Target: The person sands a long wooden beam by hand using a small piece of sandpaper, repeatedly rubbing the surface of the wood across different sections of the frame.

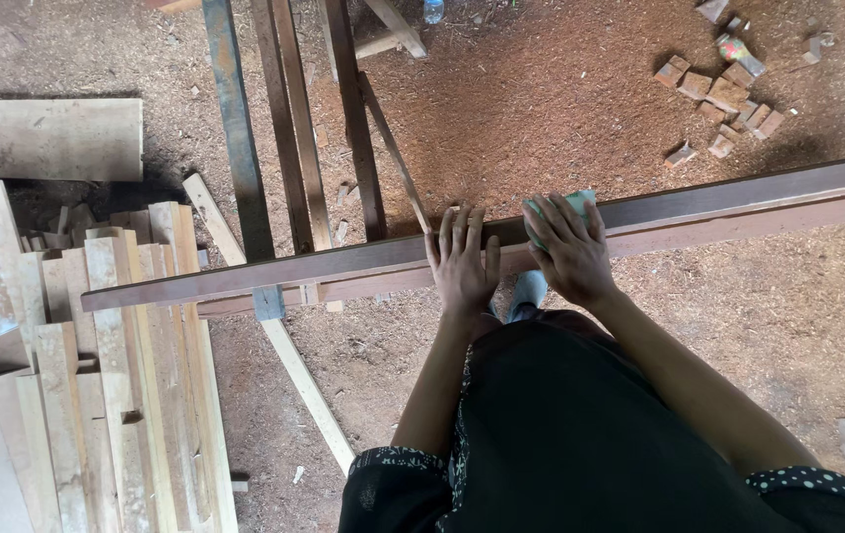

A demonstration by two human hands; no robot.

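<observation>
A long dark-brown wooden plank (718, 202) runs across the view from lower left to upper right, resting on a trestle. My left hand (462, 259) lies flat on the plank with fingers spread and holds nothing. Just to its right, my right hand (570, 247) presses a pale green sanding pad (570, 202) against the plank's top face; the pad shows only past the fingertips.
A stack of pale wooden slats (126, 375) lies at the lower left. A blue metal bar (235, 118) and brown trestle beams (353, 118) cross under the plank. Small wood offcuts (728, 94) are scattered on the sawdust floor (541, 89) at the upper right.
</observation>
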